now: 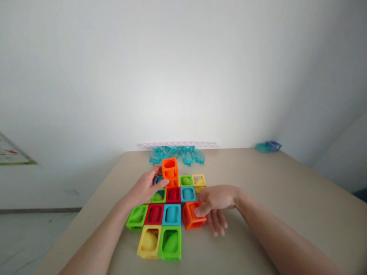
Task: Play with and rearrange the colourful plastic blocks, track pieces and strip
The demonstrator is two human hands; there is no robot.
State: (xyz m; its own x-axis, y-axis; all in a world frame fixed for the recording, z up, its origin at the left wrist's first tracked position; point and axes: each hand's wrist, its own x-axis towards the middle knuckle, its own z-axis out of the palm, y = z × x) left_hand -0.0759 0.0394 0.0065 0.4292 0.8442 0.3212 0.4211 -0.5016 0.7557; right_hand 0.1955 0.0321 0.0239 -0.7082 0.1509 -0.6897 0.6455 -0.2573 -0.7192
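Observation:
Hollow cube blocks in several colours lie side by side on the table, each with a rounded piece inside. Two orange cube blocks [170, 167] appear stacked at the far side of the group. My left hand [145, 187] grips this orange stack from the left, thumb in front and other fingers partly hidden behind. At the group's right edge, my right hand [216, 202] pinches another orange cube block [190, 217], with the thumb on its top and the lower fingers stretched out beside it. A light blue block [172, 214] and a green block [171, 244] are nearby.
Clear teal plastic pieces [187, 156] lie at the table's back edge before a pale zigzag strip [179, 144]. A small blue container [274, 146] and another teal piece [262, 148] are at the back right. A white wall [183, 84] rises behind the table [275, 198].

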